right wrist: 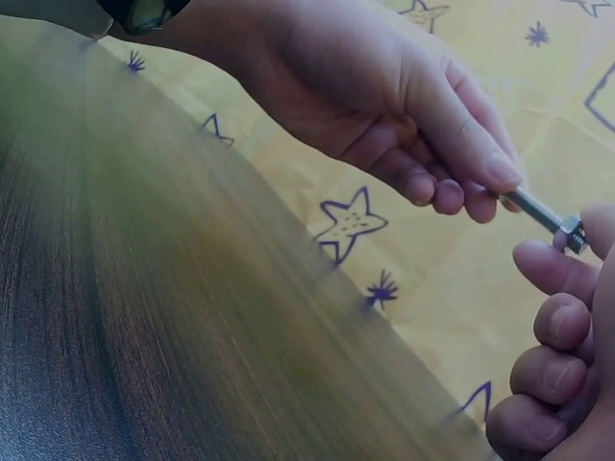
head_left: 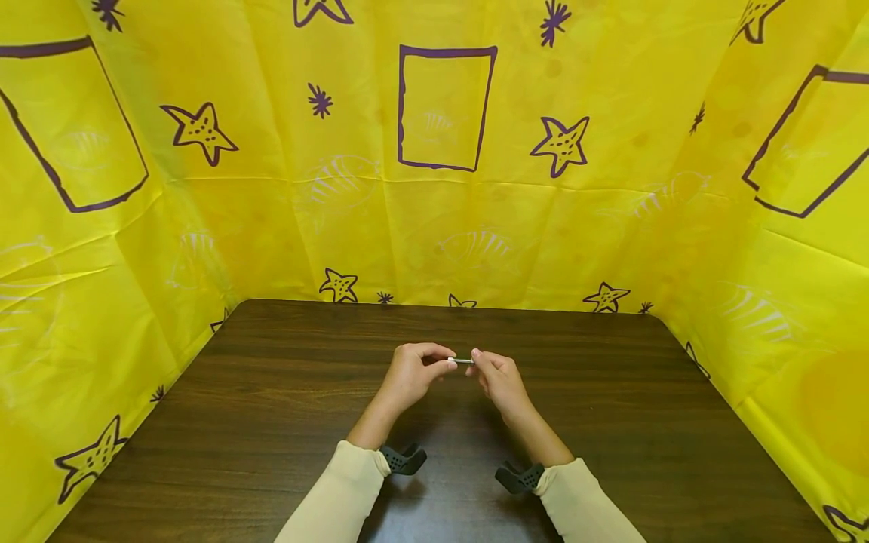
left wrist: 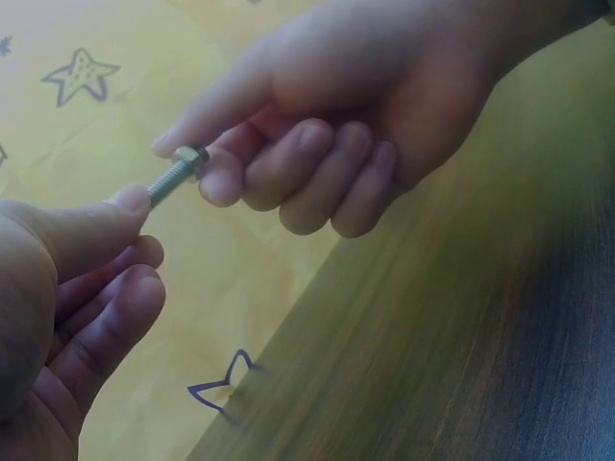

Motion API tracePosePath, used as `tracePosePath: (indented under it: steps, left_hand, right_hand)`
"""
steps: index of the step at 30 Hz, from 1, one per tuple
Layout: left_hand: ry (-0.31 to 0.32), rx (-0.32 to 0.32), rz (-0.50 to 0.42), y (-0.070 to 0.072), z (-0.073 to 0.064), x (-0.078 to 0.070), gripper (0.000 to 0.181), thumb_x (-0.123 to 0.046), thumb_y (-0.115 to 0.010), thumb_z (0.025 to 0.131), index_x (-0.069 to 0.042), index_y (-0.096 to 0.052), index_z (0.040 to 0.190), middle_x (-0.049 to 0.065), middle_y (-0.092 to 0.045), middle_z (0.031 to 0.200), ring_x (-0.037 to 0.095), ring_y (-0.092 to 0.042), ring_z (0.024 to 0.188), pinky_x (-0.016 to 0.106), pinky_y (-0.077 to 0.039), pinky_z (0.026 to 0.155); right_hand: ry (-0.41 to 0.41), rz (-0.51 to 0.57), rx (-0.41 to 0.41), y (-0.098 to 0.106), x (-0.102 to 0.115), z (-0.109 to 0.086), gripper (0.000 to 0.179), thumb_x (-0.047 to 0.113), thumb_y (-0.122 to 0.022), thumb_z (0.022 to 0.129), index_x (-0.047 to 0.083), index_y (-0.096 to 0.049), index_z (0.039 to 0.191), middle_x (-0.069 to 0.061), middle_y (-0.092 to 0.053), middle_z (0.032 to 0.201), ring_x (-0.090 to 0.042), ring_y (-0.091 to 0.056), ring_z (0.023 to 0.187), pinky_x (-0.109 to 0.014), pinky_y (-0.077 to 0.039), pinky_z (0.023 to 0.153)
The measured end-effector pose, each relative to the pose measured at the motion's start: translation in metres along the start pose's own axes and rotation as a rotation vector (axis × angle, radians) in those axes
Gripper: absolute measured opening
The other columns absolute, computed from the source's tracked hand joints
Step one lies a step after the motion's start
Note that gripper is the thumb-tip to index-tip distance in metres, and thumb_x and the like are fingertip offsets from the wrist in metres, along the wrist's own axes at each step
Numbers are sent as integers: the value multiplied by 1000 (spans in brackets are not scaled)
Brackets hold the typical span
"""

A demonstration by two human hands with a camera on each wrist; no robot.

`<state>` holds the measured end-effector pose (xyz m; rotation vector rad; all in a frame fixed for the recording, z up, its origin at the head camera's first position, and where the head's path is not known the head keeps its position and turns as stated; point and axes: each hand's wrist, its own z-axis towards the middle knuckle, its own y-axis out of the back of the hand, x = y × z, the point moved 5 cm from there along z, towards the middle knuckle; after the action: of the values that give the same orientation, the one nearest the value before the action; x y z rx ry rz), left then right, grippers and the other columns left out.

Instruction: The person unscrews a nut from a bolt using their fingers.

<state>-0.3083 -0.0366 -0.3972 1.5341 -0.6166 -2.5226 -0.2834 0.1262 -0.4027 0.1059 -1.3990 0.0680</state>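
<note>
Both hands meet over the table at a slim metal bolt (head_left: 463,360). My left hand (head_left: 409,375) pinches one end of it between thumb and fingers, hiding that end. The threaded shank (left wrist: 170,183) runs from there toward my right hand (head_left: 504,385). A hex nut (left wrist: 188,159) sits around the shank at its far end, with a short dark tip beyond it. My right thumb and forefinger pinch this nut (right wrist: 569,234) from two sides. The other right fingers are curled in toward the palm.
A dark wood-grain table (head_left: 271,422) lies under the hands. Yellow cloth (head_left: 434,211) printed with starfish and fish stands along its back and both sides. Each wrist wears a dark band (head_left: 403,459) by a pale sleeve (head_left: 339,490).
</note>
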Motion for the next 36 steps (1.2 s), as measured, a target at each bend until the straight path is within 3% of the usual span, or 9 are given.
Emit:
tracePosePath:
  steps: [7,14,20,27,31,36]
  left_hand:
    - [9,-12,2,1,1,1,13,-12,-77,84,-3,-76,94,1,-69,75,35,-65,62,26,-48,51]
    - [-6,-34,-4,3,1,1,10,-8,-76,84,-3,-75,92,2,-69,76,33,-65,61,26,-50,52]
    - [-12,-43,-29,3,1,3,11,-5,-76,83,1,-74,92,4,-70,76,38,-65,62,27,-52,52]
    - [-2,-45,-46,5,2,3,12,-6,-76,84,2,-75,93,5,-71,77,38,-65,62,28,-52,53]
    - [3,-48,-32,5,2,4,10,-5,-76,84,0,-75,92,3,-70,76,30,-65,59,28,-52,53]
    - [6,-51,-21,5,2,4,8,-5,-76,84,-3,-76,92,2,-69,74,22,-64,58,27,-51,52]
  right_hand:
    - [0,32,0,0,-1,1,32,10,-52,101,-20,-59,90,2,-38,53,-5,-30,43,-20,-24,42]
    - [20,111,2,3,-15,8,14,5,-56,98,0,-64,88,0,-39,56,-7,-32,44,-21,-25,42]
    - [75,126,2,5,-30,13,20,6,-61,96,-12,-62,104,2,-39,57,-7,-31,44,-21,-25,42]
    - [138,122,22,3,-12,7,22,-2,-62,93,-16,-61,110,3,-39,57,-5,-31,45,-20,-25,43]
    - [158,117,30,3,-10,6,24,-9,-60,91,-19,-58,113,3,-39,57,-4,-32,44,-20,-26,43]
    - [180,125,26,6,-22,12,28,-7,-63,90,-18,-59,115,3,-37,56,-6,-31,45,-22,-24,43]
